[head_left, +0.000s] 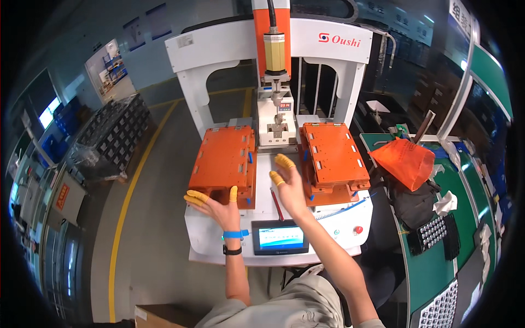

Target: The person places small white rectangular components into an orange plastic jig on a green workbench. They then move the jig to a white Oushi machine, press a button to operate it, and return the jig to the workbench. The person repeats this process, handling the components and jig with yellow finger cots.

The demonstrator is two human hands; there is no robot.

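Observation:
My left hand [220, 212], with yellow finger cots and a blue strap and black band at the wrist, is at the front edge of the left orange fixture plate [223, 156]. Its thumb and fingers are spread, seemingly against that edge, with nothing visible in them. Over the white machine bed, between the two fixtures, hovers my right hand [290, 188]. Yellow cots cover its visible fingertips, which stand apart and hold nothing I can see. The right orange fixture plate [332, 153] lies beside it. A slim red tool [277, 205] rests on the bed near my right wrist.
Behind the hands, a screwdriving head [275, 54] hangs above a small white feeder [276, 120]. A touchscreen [281, 238] and red button [358, 230] sit at the front. Rightward, a green bench [383, 164] bears an orange bag [407, 163] and trays. A cardboard box [158, 317] stands lower left.

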